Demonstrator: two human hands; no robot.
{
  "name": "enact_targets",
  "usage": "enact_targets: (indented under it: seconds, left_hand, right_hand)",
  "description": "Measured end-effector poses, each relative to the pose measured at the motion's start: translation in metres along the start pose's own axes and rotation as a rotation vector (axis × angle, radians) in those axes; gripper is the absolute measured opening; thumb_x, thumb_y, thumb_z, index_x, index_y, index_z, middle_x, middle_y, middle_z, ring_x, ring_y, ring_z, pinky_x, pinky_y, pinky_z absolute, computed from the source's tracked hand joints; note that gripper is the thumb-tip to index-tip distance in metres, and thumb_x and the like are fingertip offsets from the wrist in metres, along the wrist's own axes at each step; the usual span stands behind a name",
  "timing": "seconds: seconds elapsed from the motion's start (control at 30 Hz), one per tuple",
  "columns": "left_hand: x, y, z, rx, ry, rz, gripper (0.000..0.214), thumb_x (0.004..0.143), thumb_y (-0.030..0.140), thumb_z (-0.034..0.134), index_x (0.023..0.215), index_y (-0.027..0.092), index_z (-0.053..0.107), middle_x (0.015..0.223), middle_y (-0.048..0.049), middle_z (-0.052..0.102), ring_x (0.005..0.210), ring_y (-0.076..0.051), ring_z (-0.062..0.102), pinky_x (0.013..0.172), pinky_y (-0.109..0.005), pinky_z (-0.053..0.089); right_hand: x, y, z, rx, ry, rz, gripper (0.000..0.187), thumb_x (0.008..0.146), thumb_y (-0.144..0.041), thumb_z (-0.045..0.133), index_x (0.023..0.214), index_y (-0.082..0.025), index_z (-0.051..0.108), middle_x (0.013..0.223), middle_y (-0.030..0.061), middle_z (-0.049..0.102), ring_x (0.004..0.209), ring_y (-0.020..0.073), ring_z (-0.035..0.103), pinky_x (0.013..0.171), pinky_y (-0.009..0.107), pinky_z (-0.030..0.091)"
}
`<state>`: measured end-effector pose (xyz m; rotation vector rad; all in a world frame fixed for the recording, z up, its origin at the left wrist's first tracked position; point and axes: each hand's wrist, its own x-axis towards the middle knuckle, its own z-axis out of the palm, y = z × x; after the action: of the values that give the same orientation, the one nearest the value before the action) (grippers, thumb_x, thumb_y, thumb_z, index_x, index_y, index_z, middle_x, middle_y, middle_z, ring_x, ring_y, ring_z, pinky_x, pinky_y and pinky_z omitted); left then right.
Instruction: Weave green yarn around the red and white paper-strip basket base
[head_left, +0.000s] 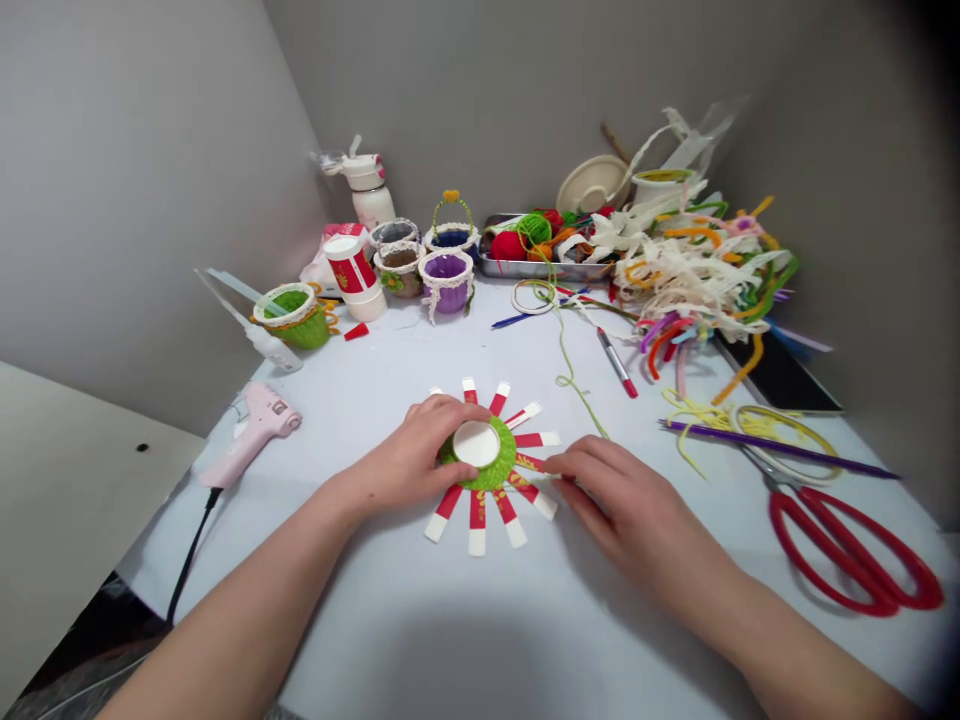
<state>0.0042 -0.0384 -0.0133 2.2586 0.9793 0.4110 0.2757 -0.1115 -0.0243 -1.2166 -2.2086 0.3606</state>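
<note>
A paper cup (476, 445) lies base up on the white table, its wall cut into red and white strips (478, 515) that fan outward like rays. Green yarn (491, 474) is woven between the strips in a ring around the cup's base. My left hand (431, 440) grips this ring, thumb in front and fingers behind. At the right of the strips, my right hand (626, 495) is closed in a pinch on the green yarn, its fingertips by a strip's end; they partly hide the strand. A loose green strand (570, 375) trails from a green yarn ball (535, 229) to my right hand.
A pink glue gun (251, 430) lies at left, red-handled scissors (847, 550) at right. Behind stand small yarn-covered baskets (448, 283), a stack of paper cups (354, 275), a metal tray (525, 268) of yarn balls and a heap of pipe cleaners and ribbon (697, 260). A marker (616, 362) lies nearer.
</note>
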Motion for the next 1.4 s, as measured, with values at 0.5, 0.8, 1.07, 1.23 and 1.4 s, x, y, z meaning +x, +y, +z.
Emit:
enact_targets:
  seconds: [0.5,0.8,1.07,1.23,1.4]
  left_hand:
    - [0.0,-0.008,-0.002,-0.001,-0.072,0.051,0.048,0.095,0.026,0.07,0.141,0.028,0.057,0.129,-0.0078,0.067,0.12,-0.03,0.059,0.106,-0.047,0.044]
    - [0.0,-0.006,-0.003,-0.009,-0.084,0.056,0.047,0.095,0.024,0.069,0.141,0.026,0.057,0.127,-0.0089,0.066,0.118,-0.029,0.058,0.106,-0.048,0.045]
    - [-0.001,-0.004,-0.001,-0.037,-0.096,0.088,0.052,0.092,0.015,0.068,0.142,0.028,0.057,0.135,-0.0086,0.065,0.127,-0.03,0.053,0.11,-0.05,0.045]
    - [-0.003,-0.004,0.0,-0.034,-0.103,0.12,0.052,0.094,0.013,0.062,0.143,0.027,0.055,0.139,-0.0088,0.064,0.129,-0.029,0.052,0.111,-0.051,0.046]
    - [-0.002,0.004,0.007,0.008,-0.024,0.118,0.047,0.092,0.026,0.07,0.137,0.024,0.058,0.145,-0.0123,0.059,0.136,-0.033,0.051,0.117,-0.056,0.042]
  right_hand:
    - [-0.023,-0.016,-0.012,-0.124,-0.428,-0.075,0.025,0.088,0.004,0.058,0.081,-0.02,0.062,0.089,0.005,0.063,0.076,0.0196,0.059,0.063,0.031,0.045]
    - [-0.014,0.006,-0.004,-0.207,-0.237,0.092,0.023,0.097,-0.005,0.053,0.089,-0.018,0.07,0.09,0.007,0.064,0.082,0.0226,0.062,0.069,0.034,0.047]
    - [0.009,0.016,0.016,-0.012,-0.097,0.333,0.016,0.099,-0.02,0.061,0.084,-0.021,0.066,0.083,0.0022,0.068,0.078,0.0195,0.063,0.07,0.031,0.045]
    - [0.011,0.016,0.022,0.0,-0.057,0.365,0.014,0.098,-0.024,0.059,0.086,-0.022,0.065,0.084,0.0023,0.069,0.079,0.0203,0.063,0.071,0.032,0.045]
    - [0.012,0.013,0.022,-0.016,-0.06,0.362,0.014,0.097,-0.024,0.057,0.085,-0.022,0.064,0.083,0.0024,0.069,0.077,0.0198,0.062,0.07,0.031,0.044]
